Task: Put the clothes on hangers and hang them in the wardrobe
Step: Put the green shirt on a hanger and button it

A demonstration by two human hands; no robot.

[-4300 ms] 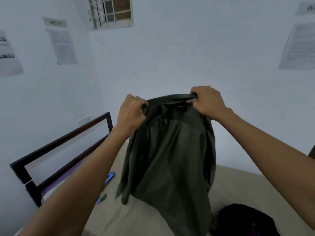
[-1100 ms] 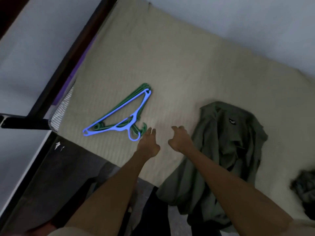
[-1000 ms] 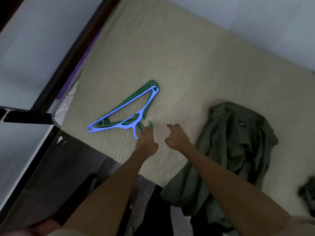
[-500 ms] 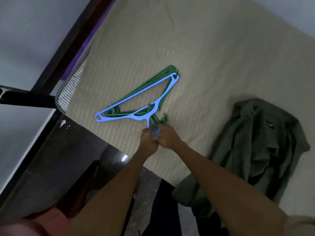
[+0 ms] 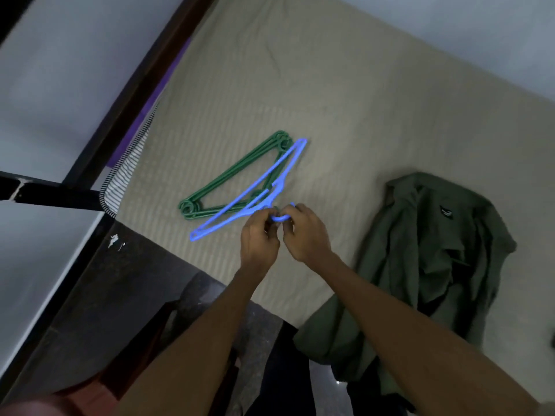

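Note:
A blue hanger (image 5: 264, 187) is tilted up off a stack of green hangers (image 5: 228, 178) on the beige bed (image 5: 345, 94). My right hand (image 5: 303, 232) grips the blue hanger's hook. My left hand (image 5: 258, 238) is curled right beside it, its fingers on the hooks; I cannot tell which hook it holds. An olive green shirt (image 5: 432, 253) lies crumpled on the bed to the right, its lower part hanging over the front edge.
A dark wooden bed frame (image 5: 141, 85) runs along the left side against a pale wall. A striped mattress edge (image 5: 126, 172) shows at the bed's corner. Dark floor (image 5: 120, 295) lies below the bed edge.
Both hands closed on the hanger hooks. The blue hanger has lifted and slid to the right, off the green stack. Earlier the shirt was held up; now it lies on the bed.

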